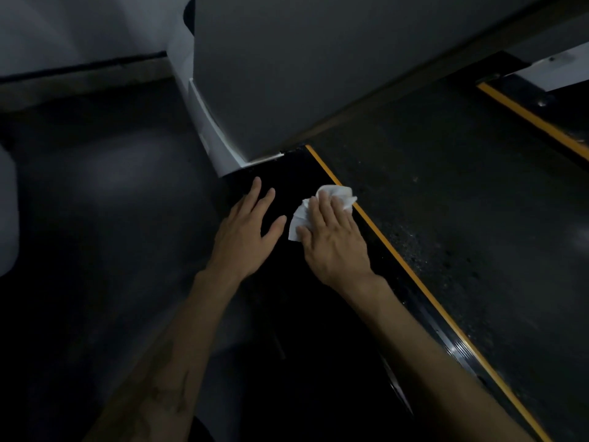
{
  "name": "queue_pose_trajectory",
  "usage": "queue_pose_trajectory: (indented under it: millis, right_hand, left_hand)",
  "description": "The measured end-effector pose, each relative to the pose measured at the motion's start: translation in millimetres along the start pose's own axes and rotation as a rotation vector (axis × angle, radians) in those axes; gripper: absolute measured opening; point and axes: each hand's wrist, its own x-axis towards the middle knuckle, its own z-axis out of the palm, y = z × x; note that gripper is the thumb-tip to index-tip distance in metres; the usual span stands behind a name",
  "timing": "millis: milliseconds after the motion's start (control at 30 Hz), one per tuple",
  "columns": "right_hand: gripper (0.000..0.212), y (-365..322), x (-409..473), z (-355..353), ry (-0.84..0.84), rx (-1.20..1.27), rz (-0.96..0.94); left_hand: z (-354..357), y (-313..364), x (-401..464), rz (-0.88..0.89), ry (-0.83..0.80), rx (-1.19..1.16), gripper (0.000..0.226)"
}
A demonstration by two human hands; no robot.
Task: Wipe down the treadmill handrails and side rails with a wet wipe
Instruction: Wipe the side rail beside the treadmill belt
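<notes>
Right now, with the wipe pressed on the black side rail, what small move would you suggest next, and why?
Probably slide the right hand and the wet wipe forward along the side rail. The wipe lies flat under straight fingers beside the yellow stripe, and a short stretch of rail remains up to the white upright. The left hand rests flat nearby.

Right hand (334, 247) flat on the wet wipe (342, 194), fingers straight, pressing it onto the black side rail (287, 173). Wipe is white, crumpled, sticking out past the fingertips and the thumb side. Left hand (245, 232) just beside the wipe on the same rail, fingers spread, palm down. Wipe's far edge touches the yellow stripe (398, 264) along the rail's belt side. Grey belt (462, 202) across that stripe. White upright base (216, 145) meets the rail just beyond the left hand. Second yellow stripe (535, 118) across the belt from the wipe. Lighting dim.
</notes>
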Motion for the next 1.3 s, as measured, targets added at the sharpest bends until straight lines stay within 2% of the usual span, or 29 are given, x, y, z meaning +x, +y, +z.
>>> queue_pose_trajectory:
  millis: [100, 233, 433, 600, 800, 967, 1133, 1300]
  right_hand:
    - [0.062, 13, 11, -8, -0.014, 0.0, -0.054]
    - [0.063, 8, -7, -2, 0.009, 0.019, -0.003]
    - [0.063, 10, 9, -9, -0.037, 0.043, -0.109]
    - [0.065, -1, -7, -3, -0.018, 0.009, 0.004]
    - [0.063, -7, 10, -5, -0.051, 0.017, -0.099]
    - [0.065, -11, 1, -1, -0.047, -0.014, -0.03]
    - [0.063, -16, 11, -4, -0.049, -0.011, -0.129]
    - [0.064, -18, 8, 1, -0.031, -0.055, -0.034]
  left_hand:
    - [-1, -3, 0, -0.003, -0.001, 0.001, 0.064]
    - [-3, -6, 0, 0.007, -0.006, -0.009, 0.065]
    - [-1, -8, 3, 0.007, 0.021, -0.037, 0.062]
    - [0, -15, 4, 0.031, 0.025, -0.055, 0.053]
    - [1, -16, 8, 0.032, 0.072, -0.067, 0.048]
    - [3, -17, 6, 0.039, 0.064, -0.085, 0.048]
    - [4, -19, 7, 0.041, 0.07, -0.1, 0.048]
    - [6, -15, 4, 0.03, 0.07, -0.129, 0.048]
